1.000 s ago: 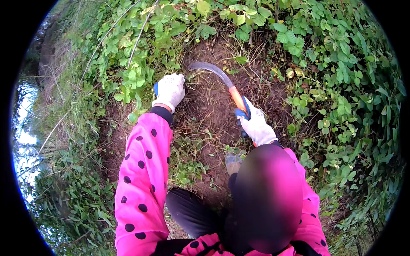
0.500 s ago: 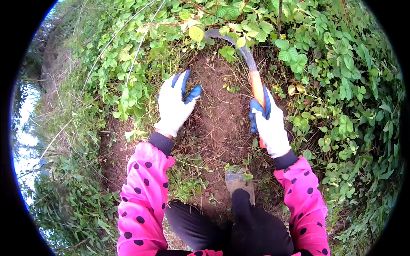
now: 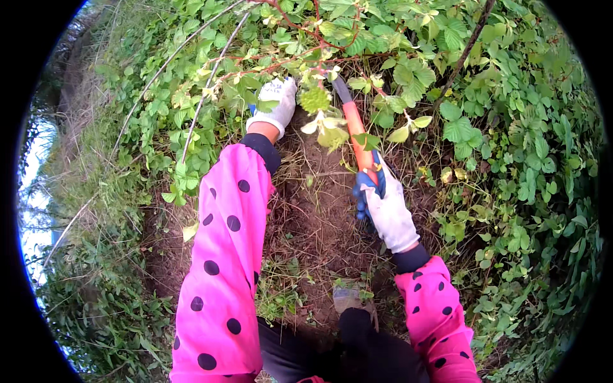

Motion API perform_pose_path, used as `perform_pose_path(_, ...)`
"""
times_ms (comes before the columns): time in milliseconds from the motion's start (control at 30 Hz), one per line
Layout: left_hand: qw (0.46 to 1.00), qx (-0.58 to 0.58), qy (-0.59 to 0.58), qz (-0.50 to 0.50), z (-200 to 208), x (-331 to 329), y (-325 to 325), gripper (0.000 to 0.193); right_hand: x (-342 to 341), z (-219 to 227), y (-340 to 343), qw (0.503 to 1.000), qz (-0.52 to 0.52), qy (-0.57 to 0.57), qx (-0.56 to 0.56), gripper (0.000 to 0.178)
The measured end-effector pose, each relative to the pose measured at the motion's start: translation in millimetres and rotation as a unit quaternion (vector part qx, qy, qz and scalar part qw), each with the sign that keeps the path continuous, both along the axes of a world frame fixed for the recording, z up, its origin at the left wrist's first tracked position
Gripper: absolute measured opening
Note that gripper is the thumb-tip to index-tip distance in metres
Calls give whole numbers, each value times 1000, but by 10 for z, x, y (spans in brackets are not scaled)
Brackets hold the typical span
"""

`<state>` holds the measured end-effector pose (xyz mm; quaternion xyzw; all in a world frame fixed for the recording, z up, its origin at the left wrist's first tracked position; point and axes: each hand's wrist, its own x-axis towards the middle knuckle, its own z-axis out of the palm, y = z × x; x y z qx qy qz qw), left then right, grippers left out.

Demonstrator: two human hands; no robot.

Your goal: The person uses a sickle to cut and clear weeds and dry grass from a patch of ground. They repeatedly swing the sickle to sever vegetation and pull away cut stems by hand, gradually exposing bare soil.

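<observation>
Presently, the work in hand looks like cutting back low growth on a slope. Right hand (image 3: 388,207), gloved in white and blue, is wrapped firmly round the orange handle of a sickle (image 3: 355,124), its grip below the middle of the tool. The sickle points away from me, up the strip of bare soil (image 3: 319,217) and into the greenery. Only the start of its grey blade shows; the curve and tip are lost behind leaves.

Left hand (image 3: 281,97) is up at the edge of the growth, left of the sickle and apart from it. A leaf crosses the back of its glove. My fingers there are turned from view, so I cannot tell whether they are spread or closed on a stem. Reddish stems (image 3: 322,43) arch above both hands, and a pale green leaf cluster (image 3: 314,100) hangs between them.

Step, as I judge it: left hand at the stems, blade placed among them, no cut visible. Next move, I reckon, calls for a sure hold on the growth and a low draw of the blade toward me, left fingers well clear of the edge, boot (image 3: 348,299) out of its path.
</observation>
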<state>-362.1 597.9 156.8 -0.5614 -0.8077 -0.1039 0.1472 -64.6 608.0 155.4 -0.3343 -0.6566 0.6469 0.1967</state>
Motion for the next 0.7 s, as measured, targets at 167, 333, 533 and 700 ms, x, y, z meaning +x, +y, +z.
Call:
perform_pose_path(167, 996, -25, 52, 70, 108, -144, -231, 17, 72, -307, -131, 996, -9, -62, 58, 59)
perform_pose_path(333, 826, 177, -456, 279, 276, -354, -1108, 21, 1383, -240, -842, 988, 14, -113, -106, 58)
perform_pose_path(533, 969, 176, -37, 167, -48, -104, -1341, 28, 656, 180, -408, 997, -43, 8, -61, 59)
perform_pose_path(700, 987, 45, 93, 120, 409, 258, -906, 64, -557, 119, 112, 989, -48, 7, 139, 47)
